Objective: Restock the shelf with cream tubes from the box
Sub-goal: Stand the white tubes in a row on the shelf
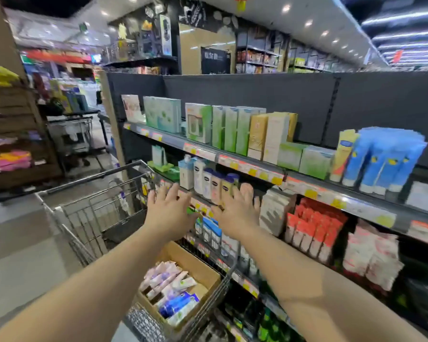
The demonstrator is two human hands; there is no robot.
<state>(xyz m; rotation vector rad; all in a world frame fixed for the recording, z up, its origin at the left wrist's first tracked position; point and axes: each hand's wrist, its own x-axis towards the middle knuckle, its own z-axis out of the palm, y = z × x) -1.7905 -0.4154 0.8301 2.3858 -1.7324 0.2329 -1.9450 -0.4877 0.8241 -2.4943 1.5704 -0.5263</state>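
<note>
Item: cream tubes (pixel 169 287), stocked loose in a cardboard box (pixel 203 270) carried in the shopping cart (pixel 89 193), near and below both hands.

Handling, as judged: light, soft-walled, smooth and likely slippery; to be pinched across the mid-body or taken at the stiffer cap end.

Appearance: white, lilac and blue tubes, laid slantwise and overlapping; print too blurred to be read.

Hands: left hand (pixel 167 208) and right hand (pixel 237 211) are held spread, fingers straight, nothing gripped, before the shelf (pixel 257 169).
</note>
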